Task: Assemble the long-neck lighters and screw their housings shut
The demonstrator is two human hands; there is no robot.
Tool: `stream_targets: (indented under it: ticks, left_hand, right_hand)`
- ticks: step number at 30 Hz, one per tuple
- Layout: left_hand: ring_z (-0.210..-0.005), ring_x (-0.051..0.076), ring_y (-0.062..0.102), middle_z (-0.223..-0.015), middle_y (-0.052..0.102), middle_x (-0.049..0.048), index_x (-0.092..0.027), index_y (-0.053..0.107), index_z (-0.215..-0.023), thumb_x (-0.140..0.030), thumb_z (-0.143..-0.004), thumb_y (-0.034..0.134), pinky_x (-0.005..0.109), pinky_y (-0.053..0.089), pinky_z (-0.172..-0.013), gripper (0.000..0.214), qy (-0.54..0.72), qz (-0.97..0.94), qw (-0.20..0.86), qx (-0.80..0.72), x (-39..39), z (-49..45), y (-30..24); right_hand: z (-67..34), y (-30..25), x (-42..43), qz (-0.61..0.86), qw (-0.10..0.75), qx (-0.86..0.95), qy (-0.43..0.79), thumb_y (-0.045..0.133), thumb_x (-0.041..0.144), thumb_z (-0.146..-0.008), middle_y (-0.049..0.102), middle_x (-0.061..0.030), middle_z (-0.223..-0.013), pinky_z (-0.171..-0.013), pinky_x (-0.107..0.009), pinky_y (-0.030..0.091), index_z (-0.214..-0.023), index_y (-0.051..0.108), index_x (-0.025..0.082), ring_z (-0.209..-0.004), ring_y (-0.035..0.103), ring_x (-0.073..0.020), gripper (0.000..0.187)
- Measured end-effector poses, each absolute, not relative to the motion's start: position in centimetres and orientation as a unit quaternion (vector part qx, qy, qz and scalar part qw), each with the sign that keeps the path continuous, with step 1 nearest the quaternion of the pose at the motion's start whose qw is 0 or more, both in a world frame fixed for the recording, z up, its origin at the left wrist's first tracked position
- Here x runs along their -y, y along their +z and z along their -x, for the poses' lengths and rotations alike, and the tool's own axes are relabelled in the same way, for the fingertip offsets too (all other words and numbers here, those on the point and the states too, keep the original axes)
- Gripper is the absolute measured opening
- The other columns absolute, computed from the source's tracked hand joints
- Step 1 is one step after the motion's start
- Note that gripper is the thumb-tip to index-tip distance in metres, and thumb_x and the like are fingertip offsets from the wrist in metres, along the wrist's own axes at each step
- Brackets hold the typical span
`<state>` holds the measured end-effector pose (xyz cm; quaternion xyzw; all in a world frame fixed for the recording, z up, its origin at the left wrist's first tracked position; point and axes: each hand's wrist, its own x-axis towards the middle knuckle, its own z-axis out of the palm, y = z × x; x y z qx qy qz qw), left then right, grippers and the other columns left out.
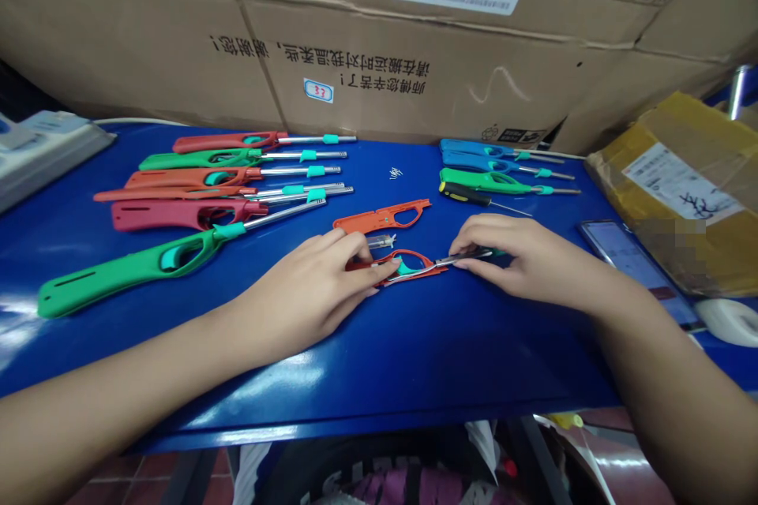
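The left hand [317,276] lay back upward, its overlapping digits hard to tell apart; the right hand [512,256] pinched, thumb against fingers. Both bare forearms [148,367] slanted inward.

open tabletop [426,363] nearside of held orange casing [425,257], cardboard box [171,31] across back, lighters [169,214] crowding left

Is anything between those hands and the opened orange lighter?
Nothing visible: the left hand grips the opened orange lighter, the right hand its metal tube. The loose orange half-shell lies beyond.
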<state>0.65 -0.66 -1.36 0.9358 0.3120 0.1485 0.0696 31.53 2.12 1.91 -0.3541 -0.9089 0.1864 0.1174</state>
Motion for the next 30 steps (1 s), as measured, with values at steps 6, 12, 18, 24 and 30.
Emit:
stream_targets:
  ticks: [6,12,18,24,30]
  left_hand:
    - [-0.094,0.021,0.056,-0.106,0.059,0.0088,-0.026,0.059,-0.141,-0.026,-0.105,0.047,0.034,0.049,-0.077,0.038,0.150,-0.935,0.073,-0.314,0.7,-0.6,-1.3]
    - [-0.094,0.021,0.056,-0.105,0.060,0.0086,-0.025,0.061,-0.139,-0.026,-0.105,0.047,0.034,0.049,-0.078,0.037,0.150,-0.935,0.077,-0.313,0.7,-0.8,-1.2]
    - [-0.090,0.020,0.056,-0.103,0.059,0.0088,-0.024,0.062,-0.138,-0.026,-0.106,0.045,0.034,0.049,-0.077,0.036,0.154,-0.934,0.072,-0.314,0.8,-0.8,-1.1]
    - [-0.092,0.021,0.056,-0.105,0.059,0.0091,-0.024,0.061,-0.139,-0.024,-0.104,0.047,0.034,0.049,-0.077,0.037,0.147,-0.934,0.075,-0.315,0.8,-0.7,-1.2]
    - [-0.093,0.022,0.056,-0.104,0.059,0.0088,-0.024,0.061,-0.139,-0.024,-0.105,0.047,0.034,0.048,-0.077,0.037,0.152,-0.935,0.072,-0.311,0.7,-0.8,-1.4]
  right_hand:
    - [-31.3,1.7,-2.1,0.344,0.124,0.910,0.195,0.060,0.021,-0.095,0.069,-0.0059,-0.097,-0.080,-0.031,0.049,-0.096,0.072,0.021,-0.089,0.065,-0.0187,0.012]
    - [-31.3,1.3,-2.2,0.343,0.127,0.916,0.162,0.061,0.021,-0.094,0.069,-0.0067,-0.096,-0.079,-0.034,0.049,-0.095,0.072,0.020,-0.089,0.064,-0.0206,0.011]
    - [-31.3,1.4,-2.4,0.353,0.126,0.913,0.158,0.064,0.019,-0.092,0.070,-0.0058,-0.091,-0.077,-0.034,0.050,-0.091,0.073,0.021,-0.086,0.065,-0.0203,0.009]
    - [-31.1,1.7,-2.0,0.352,0.143,0.907,0.183,0.069,0.025,-0.090,0.072,-0.0053,-0.097,-0.081,-0.033,0.051,-0.095,0.074,0.021,-0.089,0.067,-0.0193,0.008]
    - [-29.8,1.0,-1.6,0.315,0.193,0.914,0.169,0.066,0.027,-0.095,0.071,-0.0061,-0.103,-0.087,-0.034,0.049,-0.106,0.070,0.020,-0.096,0.066,-0.0190,0.014]
